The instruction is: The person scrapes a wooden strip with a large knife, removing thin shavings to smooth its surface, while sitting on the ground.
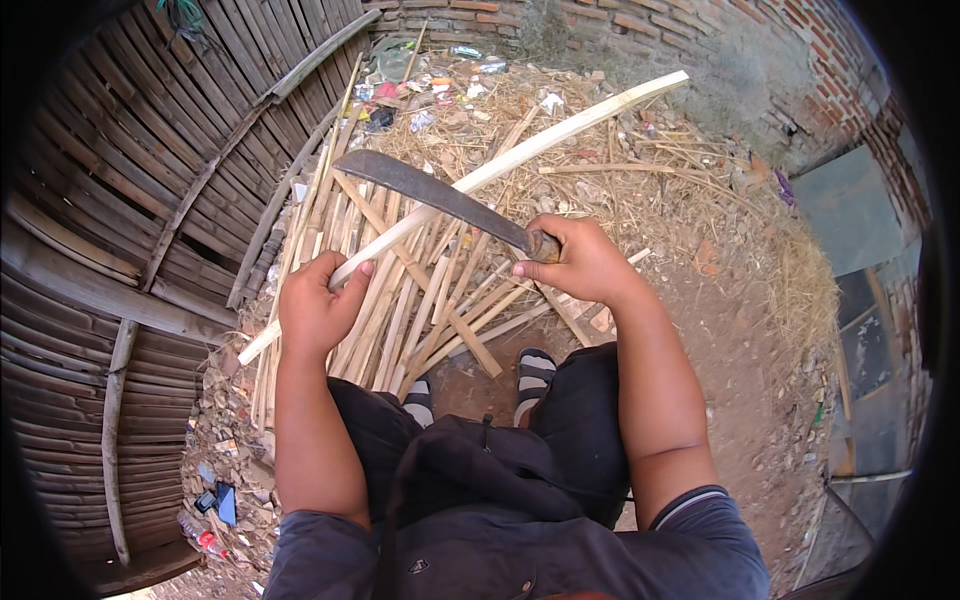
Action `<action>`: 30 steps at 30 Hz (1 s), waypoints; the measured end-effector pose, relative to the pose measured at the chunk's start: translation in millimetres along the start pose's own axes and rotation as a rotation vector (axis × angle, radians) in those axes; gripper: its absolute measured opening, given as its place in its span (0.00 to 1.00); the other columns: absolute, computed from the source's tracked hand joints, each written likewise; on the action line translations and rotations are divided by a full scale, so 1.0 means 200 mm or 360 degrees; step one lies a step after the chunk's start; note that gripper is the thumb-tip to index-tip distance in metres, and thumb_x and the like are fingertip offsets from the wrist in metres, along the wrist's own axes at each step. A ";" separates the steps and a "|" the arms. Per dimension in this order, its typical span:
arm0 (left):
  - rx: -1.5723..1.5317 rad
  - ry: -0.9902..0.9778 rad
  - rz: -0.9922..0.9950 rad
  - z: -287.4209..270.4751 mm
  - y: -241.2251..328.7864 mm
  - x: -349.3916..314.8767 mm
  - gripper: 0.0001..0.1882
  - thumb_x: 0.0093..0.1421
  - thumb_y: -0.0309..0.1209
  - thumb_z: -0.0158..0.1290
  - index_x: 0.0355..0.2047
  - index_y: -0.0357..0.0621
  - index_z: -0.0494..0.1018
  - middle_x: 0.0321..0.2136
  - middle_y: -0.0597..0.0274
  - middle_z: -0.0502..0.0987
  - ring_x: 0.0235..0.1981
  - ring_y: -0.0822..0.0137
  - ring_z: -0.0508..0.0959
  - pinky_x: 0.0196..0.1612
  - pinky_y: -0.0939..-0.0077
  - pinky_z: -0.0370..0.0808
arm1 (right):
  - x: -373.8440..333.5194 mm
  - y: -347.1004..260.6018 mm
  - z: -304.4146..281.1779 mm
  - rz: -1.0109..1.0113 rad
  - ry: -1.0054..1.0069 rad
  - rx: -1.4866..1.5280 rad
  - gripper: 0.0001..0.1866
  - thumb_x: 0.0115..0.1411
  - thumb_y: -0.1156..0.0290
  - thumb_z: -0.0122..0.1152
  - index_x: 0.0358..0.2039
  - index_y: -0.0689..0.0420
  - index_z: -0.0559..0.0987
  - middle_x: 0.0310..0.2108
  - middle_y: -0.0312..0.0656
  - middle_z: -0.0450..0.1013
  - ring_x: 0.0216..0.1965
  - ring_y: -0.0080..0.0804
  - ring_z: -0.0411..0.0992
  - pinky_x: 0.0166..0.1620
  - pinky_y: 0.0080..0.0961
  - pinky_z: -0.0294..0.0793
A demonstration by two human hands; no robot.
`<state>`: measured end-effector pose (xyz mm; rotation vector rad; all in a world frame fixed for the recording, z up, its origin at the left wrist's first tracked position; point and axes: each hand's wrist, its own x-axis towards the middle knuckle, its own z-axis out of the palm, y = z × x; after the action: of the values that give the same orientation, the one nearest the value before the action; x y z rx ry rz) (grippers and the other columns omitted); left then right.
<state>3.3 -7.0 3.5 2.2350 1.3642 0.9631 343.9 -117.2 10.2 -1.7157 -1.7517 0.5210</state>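
In my left hand [323,305] is a long pale wooden strip [540,147], gripped near its lower left end. The strip slants up to the far right. My right hand [577,259] is closed round the short handle of a machete [440,197]. Its dark, broad blade points to the upper left and crosses over the strip; whether the two touch I cannot tell. Beneath both hands, many loose wooden strips [408,320] lie in a heap on the ground, some crossing others.
A slatted bamboo wall [110,190] stands on the left, and a brick wall [640,30] runs along the back. Dry straw [700,200] and litter [440,90] cover the ground ahead. Grey panels [845,210] lean at the right. My sandalled feet are just behind the heap.
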 end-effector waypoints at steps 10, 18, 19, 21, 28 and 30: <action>-0.0143 -0.0244 -0.0016 -0.02 -0.10 0.03 0.20 0.70 0.44 0.62 0.30 0.38 0.79 0.16 0.53 0.73 0.18 0.62 0.70 0.26 0.63 0.69 | 0.01 0.24 -0.10 0.0178 0.0799 0.0187 0.22 0.61 0.56 0.79 0.44 0.62 0.82 0.21 0.41 0.79 0.22 0.28 0.78 0.31 0.31 0.76; -0.0223 -0.0235 -0.0001 -0.01 -0.08 0.00 0.20 0.68 0.44 0.63 0.31 0.37 0.80 0.17 0.53 0.74 0.19 0.64 0.72 0.27 0.64 0.70 | -0.01 -0.04 0.03 -0.0235 0.0161 -0.0544 0.16 0.59 0.55 0.76 0.37 0.53 0.82 0.25 0.48 0.79 0.31 0.53 0.80 0.35 0.43 0.78; -0.0187 -0.0229 0.0002 -0.02 -0.09 0.00 0.20 0.68 0.44 0.63 0.31 0.37 0.80 0.17 0.52 0.74 0.19 0.63 0.72 0.26 0.64 0.70 | 0.00 -0.05 0.02 -0.0129 0.0168 -0.0467 0.16 0.59 0.56 0.76 0.37 0.53 0.82 0.25 0.48 0.79 0.30 0.53 0.80 0.34 0.43 0.77; -0.0128 -0.0188 -0.0010 -0.03 -0.10 0.00 0.21 0.67 0.46 0.64 0.31 0.39 0.81 0.17 0.50 0.75 0.18 0.58 0.74 0.26 0.62 0.71 | 0.00 -0.05 -0.04 0.0073 0.0157 -0.0320 0.16 0.59 0.56 0.77 0.38 0.53 0.82 0.25 0.49 0.79 0.29 0.52 0.79 0.34 0.43 0.76; -0.0070 -0.0167 -0.0061 -0.03 -0.07 0.03 0.21 0.66 0.48 0.64 0.31 0.40 0.81 0.18 0.49 0.76 0.19 0.54 0.77 0.27 0.60 0.72 | 0.00 0.22 -0.10 0.0303 0.0706 0.0096 0.19 0.62 0.61 0.77 0.45 0.61 0.83 0.24 0.41 0.80 0.26 0.27 0.75 0.33 0.31 0.74; -0.0083 -0.0169 -0.0069 -0.01 -0.07 0.02 0.21 0.66 0.48 0.64 0.31 0.40 0.81 0.18 0.50 0.77 0.20 0.54 0.77 0.27 0.60 0.72 | 0.00 0.17 -0.05 0.0232 0.0592 -0.0086 0.20 0.61 0.57 0.78 0.44 0.58 0.84 0.25 0.46 0.80 0.27 0.37 0.79 0.35 0.36 0.77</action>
<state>-6.0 2.5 -1.1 2.1767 1.3202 0.8430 375.6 -115.8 -4.6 -1.8499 -1.3957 0.1978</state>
